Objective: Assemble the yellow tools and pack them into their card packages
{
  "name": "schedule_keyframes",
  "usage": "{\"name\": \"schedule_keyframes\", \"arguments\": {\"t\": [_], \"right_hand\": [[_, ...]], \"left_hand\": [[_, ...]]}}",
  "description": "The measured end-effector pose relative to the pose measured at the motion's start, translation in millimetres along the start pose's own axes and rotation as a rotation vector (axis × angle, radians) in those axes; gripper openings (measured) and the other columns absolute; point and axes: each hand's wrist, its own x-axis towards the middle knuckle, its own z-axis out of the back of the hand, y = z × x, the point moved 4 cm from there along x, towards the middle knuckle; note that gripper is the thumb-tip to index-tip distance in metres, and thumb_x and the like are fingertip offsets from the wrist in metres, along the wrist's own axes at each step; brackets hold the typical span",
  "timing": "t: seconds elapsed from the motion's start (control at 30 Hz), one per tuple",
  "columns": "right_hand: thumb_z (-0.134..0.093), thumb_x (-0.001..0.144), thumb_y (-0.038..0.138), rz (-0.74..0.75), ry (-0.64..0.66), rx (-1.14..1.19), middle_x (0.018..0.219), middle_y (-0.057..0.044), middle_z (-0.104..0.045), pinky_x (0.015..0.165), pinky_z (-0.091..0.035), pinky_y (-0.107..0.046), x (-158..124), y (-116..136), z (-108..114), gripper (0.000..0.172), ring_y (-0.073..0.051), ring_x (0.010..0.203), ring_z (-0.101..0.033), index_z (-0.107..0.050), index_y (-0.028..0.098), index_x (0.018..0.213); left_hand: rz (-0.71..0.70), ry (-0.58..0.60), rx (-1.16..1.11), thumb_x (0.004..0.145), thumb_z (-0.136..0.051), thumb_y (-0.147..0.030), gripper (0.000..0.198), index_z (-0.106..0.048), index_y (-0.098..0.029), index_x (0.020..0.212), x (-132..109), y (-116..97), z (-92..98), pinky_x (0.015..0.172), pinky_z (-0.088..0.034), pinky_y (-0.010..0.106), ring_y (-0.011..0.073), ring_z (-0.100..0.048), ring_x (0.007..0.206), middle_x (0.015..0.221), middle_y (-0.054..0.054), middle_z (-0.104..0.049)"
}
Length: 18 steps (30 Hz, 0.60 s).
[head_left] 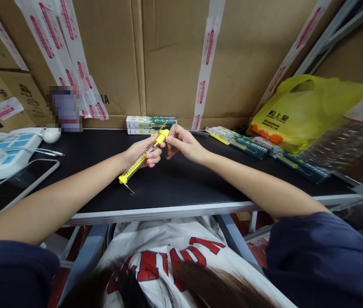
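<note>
A clear tube tool with yellow ends and a yellow scale [140, 161] slants over the black table. My left hand [143, 152] is wrapped round its upper part. From its lower yellow end sticks a thin metal hook. Close to the upper yellow end, my right hand [184, 143] has its thumb and index finger pinched at a thin wire loop [172, 126]. Just behind the hands lie two stacked small boxes [151, 124] with white, yellow and green print.
More boxes [240, 143] and a yellow plastic bag [296, 113] are at the right. A phone [17, 184] and a white power strip [24, 147] with cables lie at the left. Large cardboard [171, 60] stands behind the black table [175, 188].
</note>
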Motion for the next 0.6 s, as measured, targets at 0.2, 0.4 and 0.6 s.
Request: {"name": "schedule_keyframes", "arguments": {"t": [0.2,0.4,0.6], "right_hand": [[-0.064,0.087,0.062,0.012,-0.062,0.016,0.075,0.005,-0.059,0.057,-0.059,-0.022,1.1,3.6,2.2,0.046,-0.005,0.056,-0.057,-0.041,0.022,0.086],[-0.064,0.086,0.066,0.0,-0.155,-0.024,0.08,0.004,-0.06,0.057,-0.058,-0.021,2.0,1.5,13.9,0.047,-0.007,0.061,-0.06,-0.045,0.022,0.091],[-0.063,0.084,0.068,0.001,-0.194,-0.064,0.081,0.001,-0.064,0.059,-0.057,-0.022,3.4,-2.1,28.3,0.05,-0.008,0.064,-0.062,-0.048,0.021,0.091]], "left_hand": [[-0.03,-0.017,0.118,0.102,-0.03,-0.059,0.049,-0.053,-0.02,0.084,-1.0,-0.6,-1.5,0.029,-0.024,0.015,0.0057,-0.023,0.026,0.042,-0.009,-0.033],[-0.325,-0.208,0.414,0.101,-0.035,-0.036,0.029,-0.056,-0.017,0.094,3.7,-9.8,3.7,0.034,-0.031,0.017,0.0064,-0.036,0.033,0.052,-0.007,-0.044],[-0.5,-0.313,0.862,0.097,-0.048,-0.03,0.016,-0.057,-0.018,0.104,-4.6,-12.2,4.7,0.042,-0.038,0.018,0.0066,-0.046,0.044,0.067,-0.005,-0.05]]}}
